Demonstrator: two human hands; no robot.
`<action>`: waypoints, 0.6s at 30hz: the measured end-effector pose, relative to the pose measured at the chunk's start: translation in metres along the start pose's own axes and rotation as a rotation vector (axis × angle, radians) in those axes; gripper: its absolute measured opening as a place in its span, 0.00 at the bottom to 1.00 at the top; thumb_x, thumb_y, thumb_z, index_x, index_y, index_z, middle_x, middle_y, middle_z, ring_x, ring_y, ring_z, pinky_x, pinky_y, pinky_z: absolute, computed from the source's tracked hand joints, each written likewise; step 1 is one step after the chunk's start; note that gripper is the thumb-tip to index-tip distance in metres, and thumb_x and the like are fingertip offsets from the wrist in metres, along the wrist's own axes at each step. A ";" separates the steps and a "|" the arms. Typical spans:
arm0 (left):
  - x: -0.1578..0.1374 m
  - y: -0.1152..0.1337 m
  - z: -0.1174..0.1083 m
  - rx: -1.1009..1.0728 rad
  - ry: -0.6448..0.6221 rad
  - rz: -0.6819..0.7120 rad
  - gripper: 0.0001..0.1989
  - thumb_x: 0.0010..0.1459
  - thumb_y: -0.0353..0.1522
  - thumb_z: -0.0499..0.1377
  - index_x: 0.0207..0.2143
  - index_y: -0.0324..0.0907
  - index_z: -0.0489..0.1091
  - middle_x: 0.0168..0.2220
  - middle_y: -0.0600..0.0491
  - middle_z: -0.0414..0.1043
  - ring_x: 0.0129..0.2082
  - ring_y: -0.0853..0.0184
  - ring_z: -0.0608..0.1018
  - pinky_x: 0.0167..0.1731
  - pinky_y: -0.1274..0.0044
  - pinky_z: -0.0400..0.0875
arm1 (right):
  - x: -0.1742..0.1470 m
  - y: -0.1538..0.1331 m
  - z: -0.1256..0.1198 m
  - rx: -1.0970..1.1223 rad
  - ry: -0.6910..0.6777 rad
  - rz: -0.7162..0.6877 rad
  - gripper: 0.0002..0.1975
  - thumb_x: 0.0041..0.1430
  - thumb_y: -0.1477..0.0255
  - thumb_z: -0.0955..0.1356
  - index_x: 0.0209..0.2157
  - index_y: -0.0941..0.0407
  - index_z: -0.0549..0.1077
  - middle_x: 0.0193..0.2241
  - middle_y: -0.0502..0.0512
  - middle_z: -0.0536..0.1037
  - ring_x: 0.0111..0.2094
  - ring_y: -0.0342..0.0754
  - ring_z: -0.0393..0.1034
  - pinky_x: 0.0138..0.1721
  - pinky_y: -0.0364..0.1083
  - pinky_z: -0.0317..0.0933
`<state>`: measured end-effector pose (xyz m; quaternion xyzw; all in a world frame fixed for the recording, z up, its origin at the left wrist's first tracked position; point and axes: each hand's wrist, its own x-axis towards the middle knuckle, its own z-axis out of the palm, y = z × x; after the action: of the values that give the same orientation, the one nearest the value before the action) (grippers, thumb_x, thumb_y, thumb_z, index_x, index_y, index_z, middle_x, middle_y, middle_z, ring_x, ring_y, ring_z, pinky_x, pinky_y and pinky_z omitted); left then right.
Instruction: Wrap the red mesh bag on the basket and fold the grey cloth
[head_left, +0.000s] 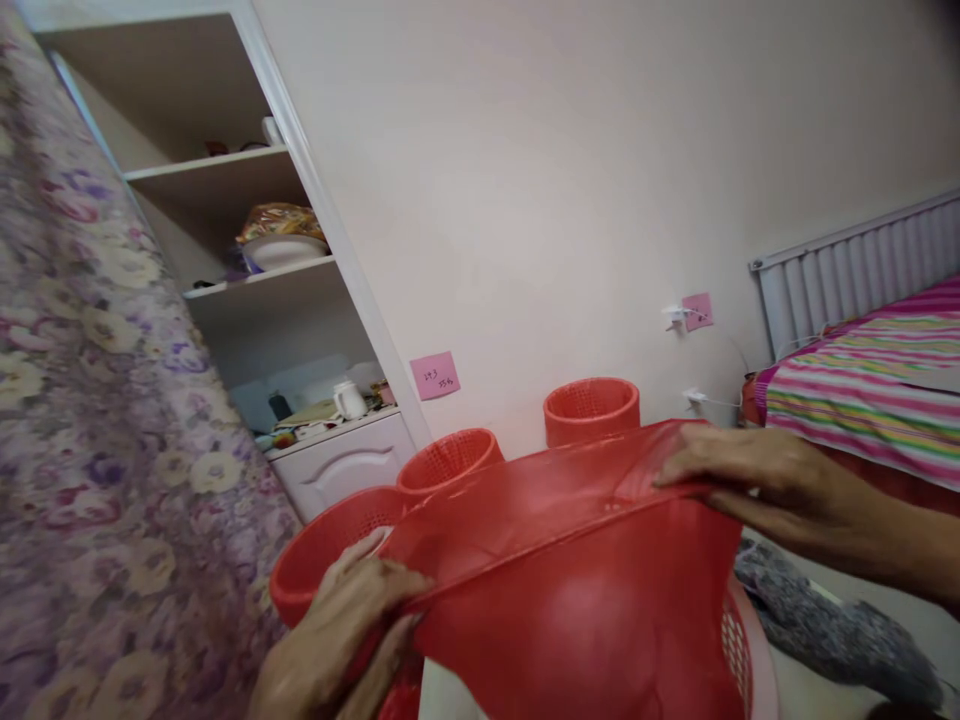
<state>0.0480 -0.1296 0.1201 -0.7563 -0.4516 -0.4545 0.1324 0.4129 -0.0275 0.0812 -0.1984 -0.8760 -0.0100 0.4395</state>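
The red plastic bag (577, 590) fills the middle of my view, stretched wide over a red perforated basket (739, 650), whose wall shows at its right edge; I judge the tension keeps its mouth open. Three more red baskets (592, 408) stand behind it near the wall. My left hand (337, 640) has its grip closed, pinching the bag's near-left edge. My right hand (739, 470) lies with fingers pressed shut on the far-right edge. A pink sticky note (435, 376) on the wall carries handwritten figures I cannot read surely.
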 end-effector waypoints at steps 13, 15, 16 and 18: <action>0.059 -0.042 -0.004 -0.103 -0.081 -0.544 0.23 0.55 0.53 0.55 0.46 0.50 0.70 0.47 0.53 0.74 0.49 0.59 0.75 0.53 0.69 0.64 | -0.003 0.060 -0.040 0.232 0.312 0.714 0.21 0.57 0.50 0.66 0.45 0.48 0.75 0.47 0.54 0.78 0.49 0.56 0.71 0.45 0.50 0.67; 0.083 -0.049 0.005 -0.322 -0.246 -0.616 0.28 0.56 0.53 0.53 0.51 0.46 0.66 0.50 0.47 0.71 0.51 0.56 0.74 0.51 0.66 0.67 | 0.012 0.077 -0.038 0.332 0.207 0.763 0.24 0.56 0.48 0.65 0.45 0.49 0.74 0.49 0.56 0.76 0.50 0.57 0.70 0.47 0.52 0.67; 0.094 -0.049 0.010 -0.336 -0.357 -0.636 0.29 0.56 0.54 0.53 0.53 0.46 0.65 0.52 0.46 0.70 0.51 0.56 0.73 0.50 0.66 0.68 | 0.021 0.084 -0.037 0.364 0.128 0.771 0.25 0.56 0.48 0.65 0.46 0.50 0.74 0.50 0.57 0.75 0.50 0.57 0.70 0.47 0.51 0.68; 0.112 -0.046 0.023 -0.223 -0.544 -0.627 0.31 0.55 0.53 0.55 0.56 0.45 0.63 0.57 0.45 0.67 0.52 0.56 0.73 0.48 0.67 0.69 | 0.036 0.097 -0.031 0.347 -0.040 0.783 0.25 0.56 0.49 0.66 0.47 0.52 0.74 0.51 0.60 0.75 0.49 0.57 0.71 0.41 0.50 0.70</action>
<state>0.0437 -0.0269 0.1879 -0.6845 -0.6262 -0.3028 -0.2183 0.4520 0.0683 0.1133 -0.4394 -0.7316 0.3089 0.4198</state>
